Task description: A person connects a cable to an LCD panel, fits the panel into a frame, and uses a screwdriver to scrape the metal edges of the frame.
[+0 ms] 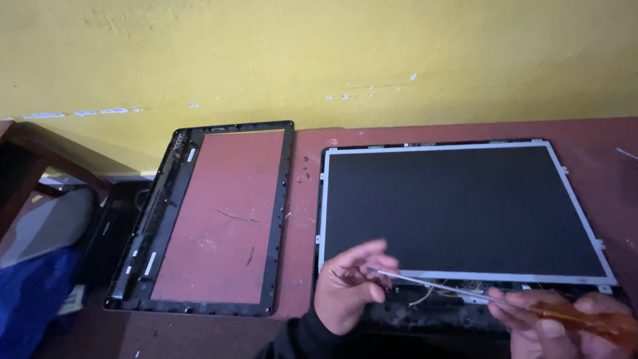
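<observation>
- The right hand [558, 326] sits at the bottom right corner, partly cut off by the picture's edge; its grip is closed around the amber handle of a screwdriver [505, 302].
- The screwdriver's thin metal shaft runs up and to the left, its tip reaching the fingertips of the left hand [349, 286].
- The left hand's fingers are curled loosely near the tip; whether they pinch the tip or some small part is too small and blurred to tell.
- Both hands hover over the lower edge of a laptop screen panel [458, 209], a dark sheet in a silver metal frame lying flat on the reddish counter [302, 199].
- Below the panel, loose wires and dark parts show, dim and hard to make out.
- A black plastic bezel [279, 219] lies well to the left, its far corner overhanging the counter.
- At far left, blue cloth [30, 292] lies in shadow.
</observation>
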